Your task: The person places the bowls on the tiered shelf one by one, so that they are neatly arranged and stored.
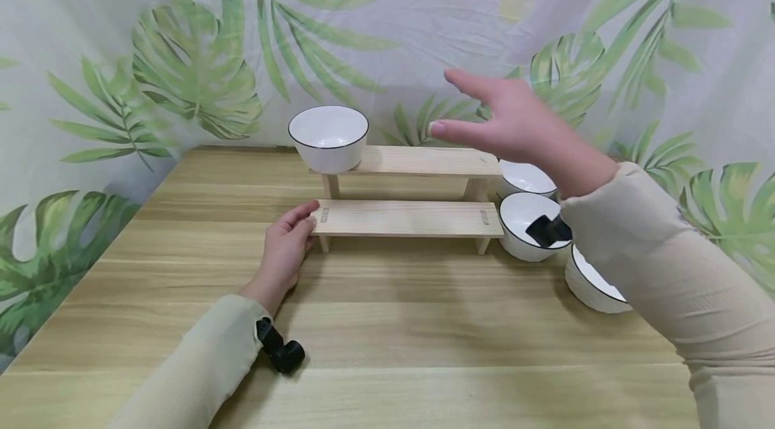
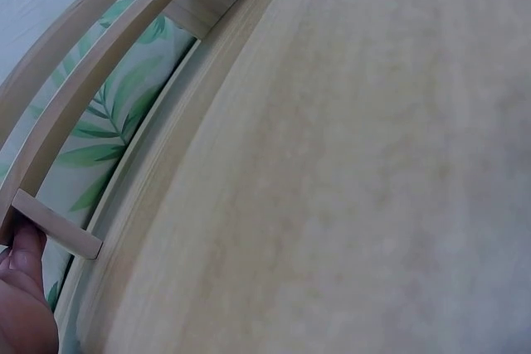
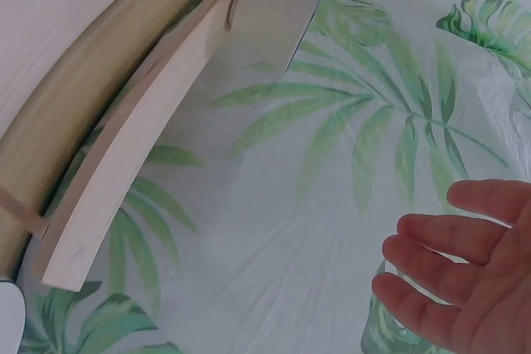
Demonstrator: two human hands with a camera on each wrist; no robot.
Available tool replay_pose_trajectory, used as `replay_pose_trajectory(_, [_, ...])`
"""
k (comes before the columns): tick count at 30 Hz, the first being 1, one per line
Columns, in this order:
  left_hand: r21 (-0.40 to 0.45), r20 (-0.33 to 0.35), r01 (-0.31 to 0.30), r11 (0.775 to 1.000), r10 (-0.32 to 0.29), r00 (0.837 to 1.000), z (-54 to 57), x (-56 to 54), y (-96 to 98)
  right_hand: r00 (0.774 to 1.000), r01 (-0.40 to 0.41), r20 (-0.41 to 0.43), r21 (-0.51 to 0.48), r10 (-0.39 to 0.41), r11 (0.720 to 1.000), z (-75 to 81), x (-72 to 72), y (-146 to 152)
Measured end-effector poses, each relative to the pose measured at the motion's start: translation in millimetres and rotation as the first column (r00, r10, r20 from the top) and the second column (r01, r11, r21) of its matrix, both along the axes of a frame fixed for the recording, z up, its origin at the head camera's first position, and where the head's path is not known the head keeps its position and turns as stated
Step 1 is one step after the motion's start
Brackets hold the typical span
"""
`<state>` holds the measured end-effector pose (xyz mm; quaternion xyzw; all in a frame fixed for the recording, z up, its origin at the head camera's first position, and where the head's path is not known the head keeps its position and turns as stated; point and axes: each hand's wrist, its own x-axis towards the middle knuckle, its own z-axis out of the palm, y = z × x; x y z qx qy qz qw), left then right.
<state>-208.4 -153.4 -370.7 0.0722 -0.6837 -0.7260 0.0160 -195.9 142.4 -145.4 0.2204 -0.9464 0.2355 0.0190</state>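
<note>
A two-step wooden rack (image 1: pixel 406 219) stands on the table, its upper shelf (image 1: pixel 430 161) behind the lower one. At the left end of that upper shelf sits a white bowl (image 1: pixel 329 140) with a dark rim. My left hand (image 1: pixel 283 247) grips the left end of the lower shelf, thumb and fingers at its edge; in the left wrist view the fingers (image 2: pixel 26 254) touch the wood beside a leg. My right hand (image 1: pixel 514 116) hangs in the air above the rack's right end, fingers extended, holding nothing. The right wrist view shows its fingers (image 3: pixel 448 263) spread apart.
Right of the rack stand more white bowls: one at the back (image 1: pixel 527 177), one in front of it (image 1: pixel 525 224), and one nearer (image 1: pixel 596 284), partly behind the right sleeve. A leaf-patterned cloth (image 1: pixel 363 32) hangs behind the wooden table (image 1: pixel 387 335).
</note>
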Motion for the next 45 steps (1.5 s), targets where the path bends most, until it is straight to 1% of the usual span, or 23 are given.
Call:
replay_pose_trajectory(3, [0.011, 0.002, -0.008, 1.000, 0.008, 1.000, -1.1, -0.9, 0.1, 1.000, -0.018, -0.014, 0.009, 0.018, 1.000, -1.7, 4.3, 10.5])
replay_pose_trajectory(5, [0.017, 0.007, -0.018, 1.000, 0.018, 1.000, -1.7, -1.5, 0.2, 0.999, -0.027, -0.018, -0.004, 0.027, 1.000, -3.5, 7.0, 18.3])
replay_pose_trajectory(9, [0.018, 0.014, -0.031, 0.999, 0.031, 0.999, -1.7, -2.0, 0.7, 0.999, -0.033, -0.013, -0.049, 0.033, 0.998, -8.1, 11.5, 34.1])
replay_pose_trajectory(13, [0.013, 0.020, -0.026, 1.000, 0.026, 0.999, -1.6, -2.1, 1.0, 0.998, -0.058, -0.033, -0.086, 0.055, 0.995, -15.0, 13.8, 50.2])
replay_pose_trajectory(18, [0.018, 0.024, -0.019, 1.000, 0.019, 1.000, -1.0, -0.8, 1.6, 0.996, -0.086, -0.037, -0.148, 0.081, 0.985, -24.2, 17.9, 72.3])
replay_pose_trajectory(20, [0.019, 0.026, -0.016, 1.000, 0.015, 1.000, -1.0, -0.2, 1.8, 0.994, -0.105, -0.047, -0.166, 0.098, 0.981, -28.6, 19.2, 82.5])
replay_pose_trajectory(22, [0.016, 0.030, -0.013, 1.000, 0.012, 0.999, -1.5, 0.0, 1.8, 0.989, -0.141, -0.072, -0.181, 0.130, 0.973, -33.8, 19.5, 92.9])
replay_pose_trajectory(26, [0.010, 0.041, -0.013, 1.000, 0.013, 0.999, -2.7, 0.1, 1.7, 0.976, -0.210, -0.108, -0.227, 0.190, 0.951, -44.4, 20.7, 112.0])
replay_pose_trajectory(29, [0.015, 0.037, -0.012, 1.000, 0.011, 0.999, -3.0, 0.2, 1.6, 0.966, -0.257, -0.102, -0.293, 0.237, 0.921, -51.9, 22.8, 125.1])
replay_pose_trajectory(31, [0.018, 0.033, -0.012, 1.000, 0.011, 0.999, -3.2, 0.2, 1.9, 0.957, -0.291, -0.086, -0.346, 0.279, 0.892, -56.5, 24.5, 132.9])
replay_pose_trajectory(32, [0.020, 0.031, -0.013, 1.000, 0.012, 0.999, -3.4, 0.1, 2.1, 0.952, -0.303, -0.074, -0.382, 0.298, 0.873, -58.7, 25.5, 136.3])
replay_pose_trajectory(33, [0.021, 0.032, -0.013, 1.000, 0.012, 0.999, -3.5, 0.5, 2.3, 0.944, -0.318, -0.063, -0.417, 0.323, 0.851, -61.0, 26.6, 139.8])
replay_pose_trajectory(37, [0.025, 0.040, -0.016, 1.000, 0.015, 0.999, -4.5, 1.5, 2.4, 0.900, -0.402, -0.079, -0.536, 0.429, 0.743, -72.5, 29.4, 152.2])
replay_pose_trajectory(39, [0.034, 0.037, -0.019, 0.999, 0.018, 0.999, -5.1, 0.8, 2.2, 0.872, -0.447, -0.103, -0.569, 0.479, 0.691, -78.7, 30.6, 158.0])
replay_pose_trajectory(40, [0.037, 0.032, -0.021, 0.999, 0.020, 0.999, -5.3, 0.1, 2.0, 0.857, -0.473, -0.121, -0.570, 0.501, 0.672, -81.7, 30.8, 160.6])
replay_pose_trajectory(42, [0.037, 0.019, -0.026, 0.999, 0.025, 1.000, -5.2, -1.2, 1.5, 0.835, -0.509, -0.145, -0.568, 0.530, 0.646, -87.4, 31.5, 165.6])
replay_pose_trajectory(43, [0.035, 0.015, -0.030, 0.999, 0.029, 0.999, -5.1, -1.8, 1.2, 0.833, -0.513, -0.151, -0.572, 0.533, 0.640, -90.4, 32.0, 167.9])
replay_pose_trajectory(44, [0.033, 0.010, -0.032, 0.999, 0.032, 0.999, -4.7, -2.0, 0.9, 0.835, -0.511, -0.157, -0.575, 0.527, 0.639, -93.6, 32.6, 170.2])
replay_pose_trajectory(45, [0.029, 0.009, -0.034, 0.999, 0.034, 0.999, -4.4, -2.0, 0.6, 0.844, -0.501, -0.159, -0.579, 0.513, 0.644, -96.7, 33.7, 172.5])
